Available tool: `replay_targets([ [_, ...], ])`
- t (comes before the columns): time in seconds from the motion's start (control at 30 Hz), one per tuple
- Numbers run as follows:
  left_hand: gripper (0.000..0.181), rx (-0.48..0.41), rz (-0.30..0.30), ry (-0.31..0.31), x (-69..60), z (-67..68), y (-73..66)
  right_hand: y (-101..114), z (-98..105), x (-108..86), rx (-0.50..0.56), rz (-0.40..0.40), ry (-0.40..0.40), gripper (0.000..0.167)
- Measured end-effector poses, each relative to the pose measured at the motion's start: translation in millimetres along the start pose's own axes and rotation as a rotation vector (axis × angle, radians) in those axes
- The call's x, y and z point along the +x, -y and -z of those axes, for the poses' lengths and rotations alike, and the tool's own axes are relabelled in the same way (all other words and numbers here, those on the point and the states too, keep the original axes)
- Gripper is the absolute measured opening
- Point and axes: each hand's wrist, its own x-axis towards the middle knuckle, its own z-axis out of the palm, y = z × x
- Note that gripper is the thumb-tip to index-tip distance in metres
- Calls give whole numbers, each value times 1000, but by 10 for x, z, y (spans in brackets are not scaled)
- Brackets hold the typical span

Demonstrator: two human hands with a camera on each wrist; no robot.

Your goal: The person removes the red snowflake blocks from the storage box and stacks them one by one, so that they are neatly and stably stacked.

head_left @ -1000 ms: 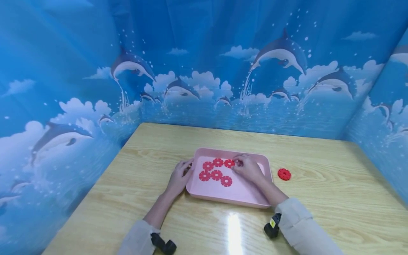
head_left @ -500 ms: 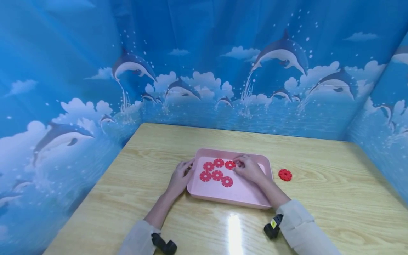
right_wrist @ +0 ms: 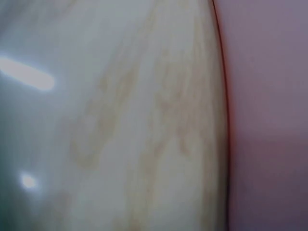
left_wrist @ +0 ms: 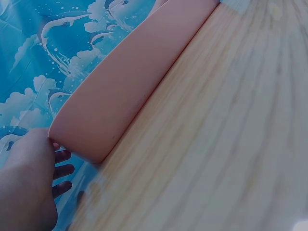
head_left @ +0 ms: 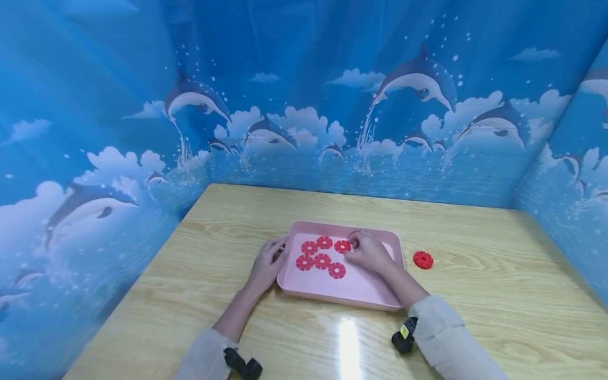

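Note:
In the head view, a shallow pink tray (head_left: 342,287) holds several red notched building discs (head_left: 322,261), each with a centre hole. My right hand (head_left: 372,256) reaches over the tray's right side. Its thumb and fingers pinch the right edge of a brighter red building disc (head_left: 342,246) near the back wall. My left hand (head_left: 266,266) rests against the outside of the tray's left wall. The left wrist view shows this hand (left_wrist: 29,173) touching a tray corner, its fingers outside the wall. In the right wrist view the right hand is out of sight.
One more red disc (head_left: 423,259) lies on the wooden table (head_left: 480,264), right of the tray. A blue dolphin-print curtain (head_left: 304,105) stands behind the table and along its sides. Light glares off the table (head_left: 349,348) in front of the tray.
The disc at my right fingertips has shifted slightly toward the front of the tray and looks a little apart from the others. My left hand and the tray stay in place.

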Motion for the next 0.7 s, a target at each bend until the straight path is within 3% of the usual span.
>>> replay_targets([
  [0.7,38,8,0,5,7,4,0,67,169,-93,71,13,-10,35],
])
